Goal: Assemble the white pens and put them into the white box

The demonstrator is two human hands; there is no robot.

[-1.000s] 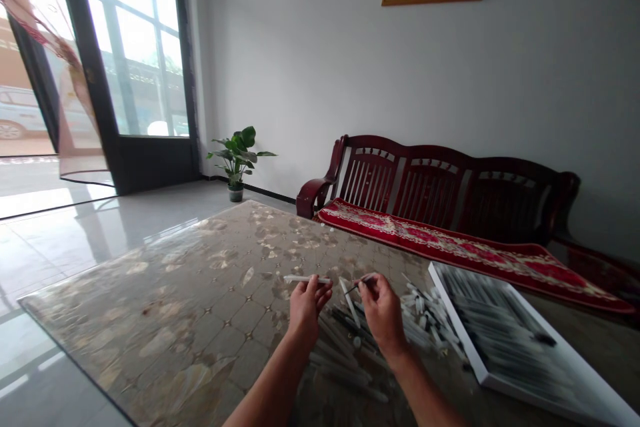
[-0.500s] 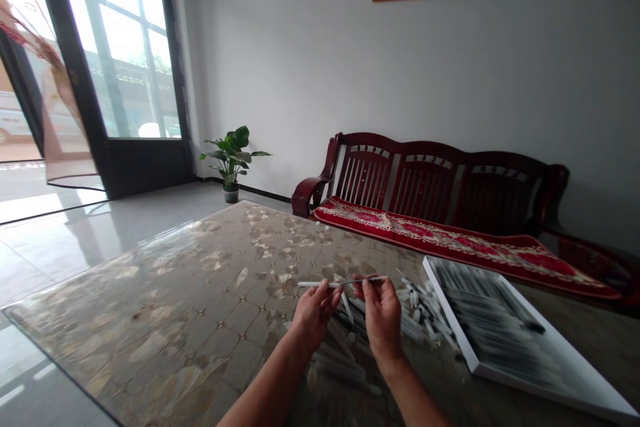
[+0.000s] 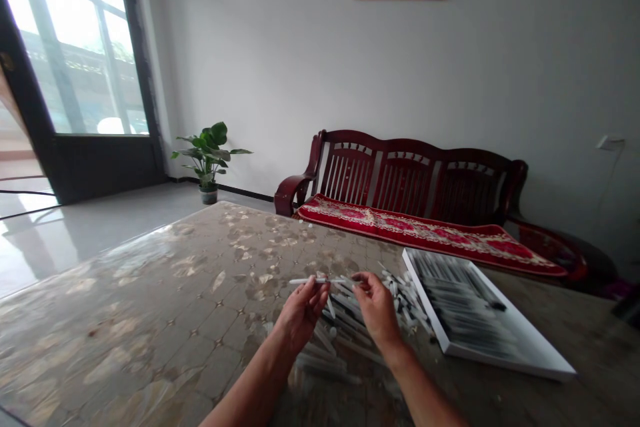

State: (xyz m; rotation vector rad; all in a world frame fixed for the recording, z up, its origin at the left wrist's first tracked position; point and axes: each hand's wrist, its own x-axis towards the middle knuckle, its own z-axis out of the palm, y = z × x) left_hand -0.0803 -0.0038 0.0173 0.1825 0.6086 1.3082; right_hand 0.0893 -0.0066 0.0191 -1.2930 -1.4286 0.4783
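Observation:
Fingertips of my left hand (image 3: 299, 310) pinch a white pen barrel (image 3: 300, 281), which points left and lies nearly level above the table. My right hand (image 3: 376, 307) pinches the right end of a thin pen refill (image 3: 340, 281) in line with the barrel. Its left end meets the barrel at my left fingers; how far it sits inside is hidden. Beneath and between the hands lie long, blurred pen parts (image 3: 320, 353). Short white and black pen pieces (image 3: 407, 297) are heaped just right of my right hand.
A shallow white box (image 3: 530, 363) of dark and clear pens stands at the right on the table (image 3: 175, 327), which has a patterned cover. Beyond the table are a dark red wooden bench (image 3: 400, 167) with a red runner and a potted plant (image 3: 209, 160).
My right hand has come closer to my left, and less of the thin refill shows between them. The view has turned slightly to the right.

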